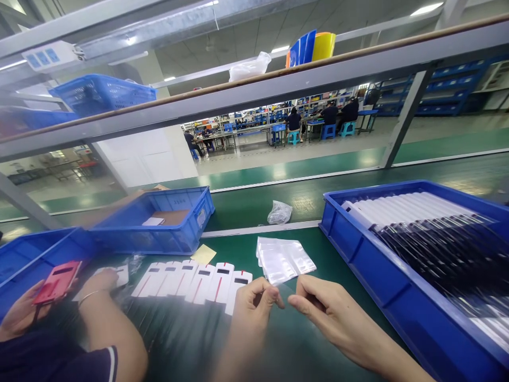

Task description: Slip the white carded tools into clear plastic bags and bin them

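My left hand [256, 305] is closed in a pinch just in front of a small stack of clear plastic bags [284, 260]. Close beside it on the right, my right hand [332, 313] also has thumb and fingertips pressed together. Whatever lies between the fingers of either hand is too faint to make out. Left of my left hand, several white flat cases [202, 284] with dark windows and red marks lie in an overlapping row on the green tabletop [191, 339].
At right stands a blue bin [374, 281] packed with white and black pieces. A co-worker's hand [29, 310] at left holds a red case [58, 281]. Another blue bin [155, 239] and a crumpled clear bag [279, 212] sit behind. A shelf rail [254, 101] crosses above.
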{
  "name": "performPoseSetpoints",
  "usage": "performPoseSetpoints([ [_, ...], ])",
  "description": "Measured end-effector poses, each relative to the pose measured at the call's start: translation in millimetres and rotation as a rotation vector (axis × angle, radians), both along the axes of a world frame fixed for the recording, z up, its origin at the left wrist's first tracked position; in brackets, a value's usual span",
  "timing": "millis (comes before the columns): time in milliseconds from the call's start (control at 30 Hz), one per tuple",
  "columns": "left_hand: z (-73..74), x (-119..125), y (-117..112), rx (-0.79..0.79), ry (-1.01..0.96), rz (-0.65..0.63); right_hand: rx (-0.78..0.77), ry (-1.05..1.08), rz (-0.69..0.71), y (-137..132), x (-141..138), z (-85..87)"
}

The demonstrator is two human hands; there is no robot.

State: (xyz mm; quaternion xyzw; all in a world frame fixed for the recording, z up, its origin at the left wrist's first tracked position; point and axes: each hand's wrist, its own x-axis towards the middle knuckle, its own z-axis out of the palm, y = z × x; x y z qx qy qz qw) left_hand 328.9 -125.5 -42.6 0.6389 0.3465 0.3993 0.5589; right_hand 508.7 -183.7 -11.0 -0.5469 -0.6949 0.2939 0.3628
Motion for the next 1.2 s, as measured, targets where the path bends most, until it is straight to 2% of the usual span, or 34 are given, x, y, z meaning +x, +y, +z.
performPoseSetpoints([
  [100, -1.7, 1.4, 0.0, 0.001, 0.01, 0.003, -0.002, 0.015, 0.005, 0.9, 1.3, -1.2],
  [267, -2.9, 2.3, -0.6, 0.024, 0.017, 0.008, -0.08, 0.057, 0.07, -1.7, 5.2, 10.6],
  [467, -6.3, 4.6, -5.4, 0.059, 0.017, -0.024, -0.053, 0.047, -0.044, -0.6, 2.9, 4.0],
  [667, -5.8, 3.2, -3.5, 0.073, 0.048, -0.014, -0.118, 0.026, 0.046, -1.2, 7.8, 8.1],
  [733, -5.1, 3.1, -5.1, 0.114, 0.063, 0.062, -0.104, 0.017, 0.026, -2.5, 7.0, 9.3],
  [833, -4.2, 3.9, -13.2, 0.326, 0.092, 0.366, -0.087, 0.022, -0.046, -3.3, 2.1, 5.0],
  [900, -2.3, 4.4, -20.2, 0.439, 0.111, 0.486, -0.078, 0.011, -0.082, -2.9, -2.3, -0.7],
  [933, -0.5, 4.7, -23.2, 0.453, 0.123, 0.471, -0.072, 0.003, -0.086, -2.7, -4.4, -3.6],
  [1067, 10.5, 4.9, -27.1, 0.392, 0.157, 0.274, -0.032, -0.02, -0.066, -1.8, -7.4, -8.4],
  [1200, 18.7, 3.0, -22.6, 0.376, 0.162, 0.222, -0.156, 0.079, 0.054, 0.0, 1.0, 0.4],
])
